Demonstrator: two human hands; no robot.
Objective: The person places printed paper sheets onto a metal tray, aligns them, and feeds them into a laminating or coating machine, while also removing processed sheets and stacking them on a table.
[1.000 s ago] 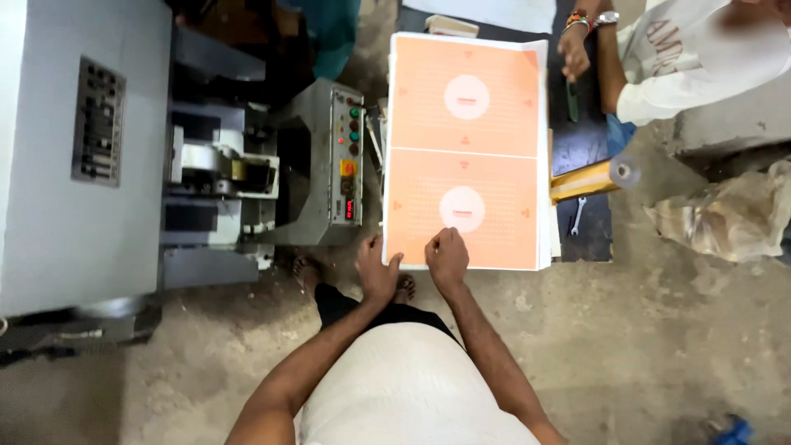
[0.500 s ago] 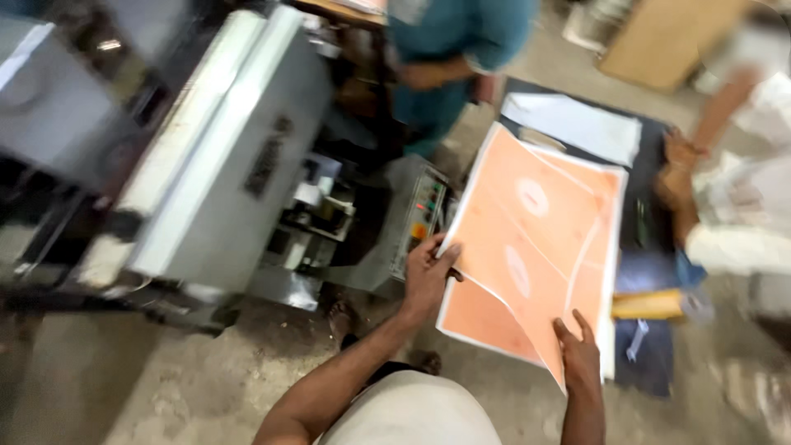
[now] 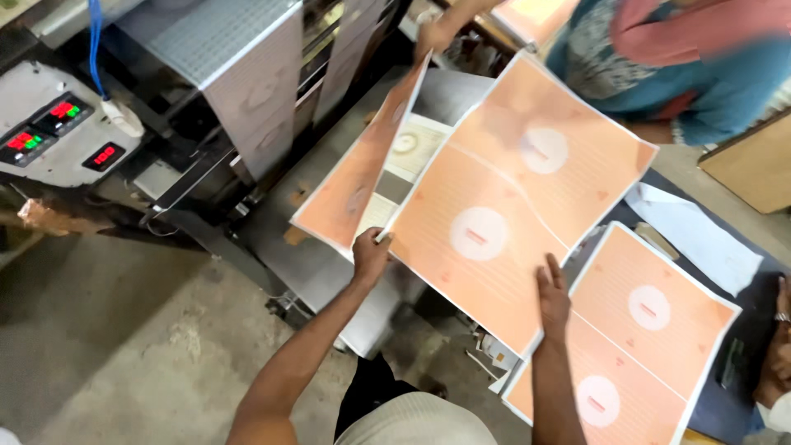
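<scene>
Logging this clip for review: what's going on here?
A person holds a large orange printed sheet up by its near edge, left hand at one corner, right hand further along. A co-worker's hand lifts another orange sheet over the grey machine. A stack of matching sheets lies alongside.

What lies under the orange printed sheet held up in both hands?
Under the lifted orange sheet show a grey machine bed and a pale printed sheet; another orange sheet stands tilted beside it. Whatever lies directly beneath is covered.
</scene>
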